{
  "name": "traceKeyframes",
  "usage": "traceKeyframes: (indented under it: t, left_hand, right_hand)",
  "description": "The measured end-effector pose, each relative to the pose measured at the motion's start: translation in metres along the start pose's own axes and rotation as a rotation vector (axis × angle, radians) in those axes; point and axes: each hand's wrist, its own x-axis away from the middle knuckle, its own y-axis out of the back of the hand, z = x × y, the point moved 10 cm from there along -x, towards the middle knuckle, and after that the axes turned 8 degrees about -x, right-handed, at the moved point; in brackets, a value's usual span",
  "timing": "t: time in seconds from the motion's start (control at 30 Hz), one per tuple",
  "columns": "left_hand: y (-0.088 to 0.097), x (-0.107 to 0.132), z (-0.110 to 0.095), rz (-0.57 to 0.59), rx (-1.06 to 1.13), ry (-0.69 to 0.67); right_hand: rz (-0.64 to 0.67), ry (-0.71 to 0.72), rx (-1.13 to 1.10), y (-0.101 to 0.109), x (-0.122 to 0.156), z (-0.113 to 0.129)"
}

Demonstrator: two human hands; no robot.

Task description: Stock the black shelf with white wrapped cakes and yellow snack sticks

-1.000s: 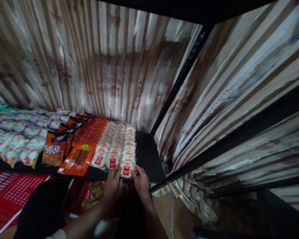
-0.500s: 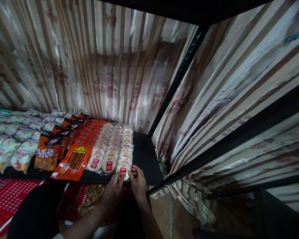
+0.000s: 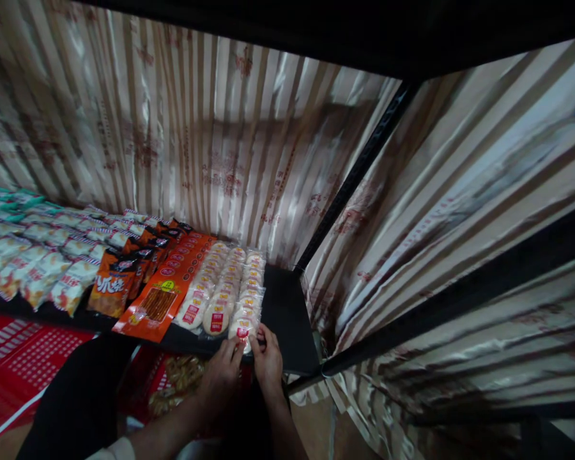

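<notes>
Both my hands are at the front of the rightmost row of clear-wrapped round white rice crackers on the black shelf (image 3: 290, 319). My left hand (image 3: 224, 365) pinches the lower left edge of the front rice cracker packet (image 3: 243, 327), which has a red label. My right hand (image 3: 269, 356) grips the same packet from its right side, thumb near the label and fingers curled. The fingers partly cover its lower end. Two more rows of rice crackers (image 3: 216, 319) lie directly to the left, overlapping front to back.
Left of the crackers are a flat orange snack packet (image 3: 156, 303), orange-brown bags (image 3: 109, 284) and several white bags (image 3: 71, 284). Below the shelf are red baskets (image 3: 38, 358), one with gold-wrapped items (image 3: 182, 377). A black post (image 3: 354, 179) and striped curtain (image 3: 230, 147) stand behind.
My view has turned a little left, so the shelf and goods sit farther right in the picture. Both hands stay on the front rice cracker packet, with little visible movement.
</notes>
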Motion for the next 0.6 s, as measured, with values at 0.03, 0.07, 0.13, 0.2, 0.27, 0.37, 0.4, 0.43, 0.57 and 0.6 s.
traceKeyframes:
  t: [0.03, 0.07, 0.13, 0.2, 0.27, 0.37, 0.4, 0.43, 0.57, 0.6]
  left_hand:
    - [0.001, 0.000, 0.000, -0.002, 0.010, -0.004]
    - [0.002, 0.000, 0.000, 0.005, 0.023, -0.007]
    - [0.002, 0.001, -0.001, 0.046, 0.038, -0.018]
    - [0.002, 0.002, -0.003, 0.095, 0.016, -0.047]
    - [0.005, 0.003, -0.006, 0.121, -0.018, -0.083]
    - [0.014, 0.005, -0.012, 0.109, -0.027, -0.127]
    - [0.018, 0.006, -0.014, 0.102, -0.018, -0.140]
    - [0.022, 0.006, -0.016, 0.097, -0.006, -0.151]
    - [0.045, 0.004, -0.019, 0.065, 0.043, -0.198]
    - [0.052, 0.002, -0.017, 0.046, 0.044, -0.207]
  right_hand:
    - [-0.008, 0.006, -0.003, 0.001, 0.001, 0.001]
    - [-0.016, 0.011, -0.006, 0.002, 0.002, 0.002]
    - [-0.030, 0.015, -0.013, 0.003, 0.004, 0.004]
    - [-0.031, 0.015, -0.026, 0.004, 0.005, 0.005]
    - [-0.035, 0.014, -0.057, 0.005, 0.005, 0.004]
    - [-0.061, 0.016, -0.129, 0.010, 0.004, 0.000]
    - [-0.071, 0.016, -0.154, 0.012, 0.004, -0.002]
    - [-0.078, 0.016, -0.175, 0.014, 0.004, -0.004]
    - [-0.141, -0.004, -0.219, 0.024, 0.005, -0.016]
    - [-0.155, -0.021, -0.232, 0.026, 0.006, -0.019]
